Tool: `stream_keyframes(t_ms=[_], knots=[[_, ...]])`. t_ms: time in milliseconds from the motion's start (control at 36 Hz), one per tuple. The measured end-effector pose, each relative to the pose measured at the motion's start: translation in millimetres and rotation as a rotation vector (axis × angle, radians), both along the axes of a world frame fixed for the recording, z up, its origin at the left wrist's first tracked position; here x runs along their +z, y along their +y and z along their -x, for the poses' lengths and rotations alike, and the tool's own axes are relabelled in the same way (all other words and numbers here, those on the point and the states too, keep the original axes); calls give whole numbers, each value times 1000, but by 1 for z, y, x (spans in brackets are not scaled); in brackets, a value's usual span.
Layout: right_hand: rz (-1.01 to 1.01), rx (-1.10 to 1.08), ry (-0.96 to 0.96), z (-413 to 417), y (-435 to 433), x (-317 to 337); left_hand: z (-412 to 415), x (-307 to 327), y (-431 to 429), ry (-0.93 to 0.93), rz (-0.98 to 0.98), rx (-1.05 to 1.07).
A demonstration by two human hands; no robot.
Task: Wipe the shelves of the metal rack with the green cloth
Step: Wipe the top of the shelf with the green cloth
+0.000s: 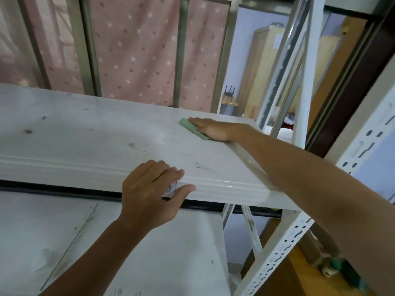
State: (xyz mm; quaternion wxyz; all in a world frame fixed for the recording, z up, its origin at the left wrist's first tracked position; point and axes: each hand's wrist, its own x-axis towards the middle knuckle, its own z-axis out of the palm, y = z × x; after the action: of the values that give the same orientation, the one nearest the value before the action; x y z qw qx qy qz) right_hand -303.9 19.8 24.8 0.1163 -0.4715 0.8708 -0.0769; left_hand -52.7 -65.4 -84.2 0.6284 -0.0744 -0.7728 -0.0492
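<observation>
A white metal shelf (89, 133) with dark specks and smudges fills the middle of the head view. My right hand (213, 129) lies flat near the shelf's far right corner and presses the folded green cloth (190, 127) onto the surface; most of the cloth is hidden under my palm. My left hand (151, 191) grips the shelf's front edge, fingers on top and thumb against the front lip. A lower white shelf (128, 248) shows below, also marked with dirt.
White perforated rack posts stand at the right, front (284, 244) and back (307, 67). A pink dotted curtain (136, 50) hangs behind window bars beyond the rack. A wooden cabinet (258, 67) and a small table with a router (229, 97) are in the far room.
</observation>
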Motion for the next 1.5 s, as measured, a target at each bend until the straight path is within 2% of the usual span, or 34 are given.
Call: stream_keyframes(t_ms=[222, 361, 444, 694, 861, 972, 1111, 1194, 1500], knots=[[5, 154, -58, -67, 27, -14, 2, -1, 2, -15, -37, -31], [-3, 156, -64, -88, 41, -11, -3, 2, 3, -84, -65, -24], [-2, 85, -56, -86, 47, -3, -5, 3, 3, -114, -76, -45], [32, -319, -32, -48, 123, 6, -10, 6, 7, -141, -143, -72], [43, -417, -4, -46, 128, -2, -14, 7, 10, -195, -173, -46], [75, -390, -18, -54, 129, -10, -22, 11, 9, -270, -178, -51], [80, -317, -41, -78, 117, -13, -35, 19, -18, -359, 48, -78], [71, -228, -48, -101, 97, -12, -44, 26, -39, -345, 103, -33], [63, -138, -96, -121, 84, -11, -84, 45, -90, -392, 65, 15]])
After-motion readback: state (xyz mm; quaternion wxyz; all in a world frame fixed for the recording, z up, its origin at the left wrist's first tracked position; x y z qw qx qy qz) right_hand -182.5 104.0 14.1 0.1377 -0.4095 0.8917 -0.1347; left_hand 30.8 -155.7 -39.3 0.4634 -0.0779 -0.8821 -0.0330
